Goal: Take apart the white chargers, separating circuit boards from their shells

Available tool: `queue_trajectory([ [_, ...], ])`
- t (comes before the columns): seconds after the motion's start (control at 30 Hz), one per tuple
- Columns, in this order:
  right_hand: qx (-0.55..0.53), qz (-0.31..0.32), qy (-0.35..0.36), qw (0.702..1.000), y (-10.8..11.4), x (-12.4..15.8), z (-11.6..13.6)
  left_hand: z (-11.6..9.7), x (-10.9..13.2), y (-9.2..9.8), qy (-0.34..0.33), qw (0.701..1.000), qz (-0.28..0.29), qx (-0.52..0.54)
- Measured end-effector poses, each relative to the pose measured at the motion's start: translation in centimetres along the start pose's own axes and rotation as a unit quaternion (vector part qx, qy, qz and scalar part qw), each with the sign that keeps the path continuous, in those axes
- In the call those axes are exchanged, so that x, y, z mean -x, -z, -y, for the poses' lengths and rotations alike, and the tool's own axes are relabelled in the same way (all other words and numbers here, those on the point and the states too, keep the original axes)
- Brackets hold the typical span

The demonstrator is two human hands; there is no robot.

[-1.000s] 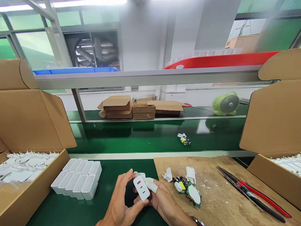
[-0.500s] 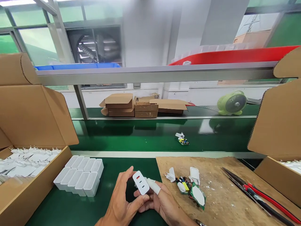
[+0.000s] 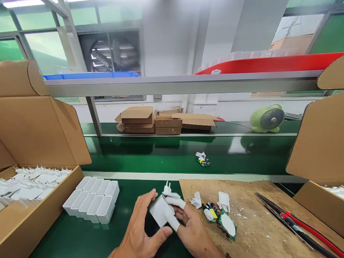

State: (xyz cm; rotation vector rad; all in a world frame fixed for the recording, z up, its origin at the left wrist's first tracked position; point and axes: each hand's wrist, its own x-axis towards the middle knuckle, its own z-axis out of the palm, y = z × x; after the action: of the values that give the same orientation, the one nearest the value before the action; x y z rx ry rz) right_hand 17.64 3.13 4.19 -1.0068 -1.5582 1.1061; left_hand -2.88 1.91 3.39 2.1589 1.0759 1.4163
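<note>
Between my hands is a white plug charger (image 3: pixel 159 210), tilted, with its smooth side facing me and its metal pins pointing away. My right hand (image 3: pixel 189 224) is closed round its right side; white covers sit on the thumb and a finger. Just left of the charger, my left hand (image 3: pixel 141 227) is open, thumb and fingers spread; I cannot tell whether its thumb touches the casing. To the right, circuit boards (image 3: pixel 212 212) with white pads lie on a brown board (image 3: pixel 255 229), beside a white plug piece (image 3: pixel 197 200) and a white cover (image 3: pixel 224 201).
Several white casings (image 3: pixel 94 200) stand in rows at left, beside a carton (image 3: pixel 67 190) of white plug parts. Long tweezers (image 3: pixel 271 211) and red-and-black pliers (image 3: pixel 290 219) lie right. A small circuit assembly (image 3: pixel 203 160) rests on the green conveyor (image 3: pixel 147 161) behind.
The charger has been turned in my right hand: its socket face showed before, and now its smooth side and pins show. The small assembly on the conveyor has shifted left.
</note>
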Motion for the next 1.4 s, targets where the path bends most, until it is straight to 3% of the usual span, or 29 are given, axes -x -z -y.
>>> queue_trajectory([
  [0.07,0.18,0.032,0.122,0.976,0.8,0.3,-0.2,-0.1,-0.2,0.1,-0.022,0.999,0.014,-0.026],
  [0.17,0.369,0.062,0.226,0.899,1.4,0.8,-0.7,0.0,-0.4,0.0,-0.053,0.996,0.023,-0.071],
  [0.27,0.459,0.071,0.241,0.852,1.4,0.9,-0.9,-0.1,-0.4,-0.2,-0.068,0.99,0.023,-0.121],
  [0.4,0.494,0.114,0.221,0.833,1.5,0.6,-0.4,-0.7,-0.4,-0.5,-0.085,0.981,0.051,-0.169],
  [0.57,0.512,0.133,0.189,0.828,2.0,0.5,0.2,-1.3,-0.5,-0.9,-0.072,0.975,0.084,-0.19],
  [0.73,0.479,0.109,0.214,0.844,1.9,0.4,0.4,-1.0,-0.8,-1.1,-0.035,0.984,0.101,-0.143],
  [0.8,0.451,0.089,0.241,0.855,1.8,0.4,0.7,-0.6,-0.8,-0.8,-0.014,0.991,0.086,-0.105],
  [0.93,0.378,0.018,0.308,0.873,1.7,0.1,1.7,0.4,-0.9,0.7,0.061,0.996,0.003,-0.065],
  [1.03,0.374,0.0,0.306,0.876,1.8,-0.1,1.9,0.7,-0.9,1.5,0.104,0.992,-0.046,-0.054],
  [1.2,0.41,0.068,0.223,0.882,1.6,0.1,1.3,0.8,-0.7,1.2,0.1,0.994,-0.038,-0.037],
  [1.4,0.359,-0.014,0.313,0.879,2.1,-0.3,1.9,0.7,-0.5,1.2,0.122,0.991,-0.03,-0.041],
])
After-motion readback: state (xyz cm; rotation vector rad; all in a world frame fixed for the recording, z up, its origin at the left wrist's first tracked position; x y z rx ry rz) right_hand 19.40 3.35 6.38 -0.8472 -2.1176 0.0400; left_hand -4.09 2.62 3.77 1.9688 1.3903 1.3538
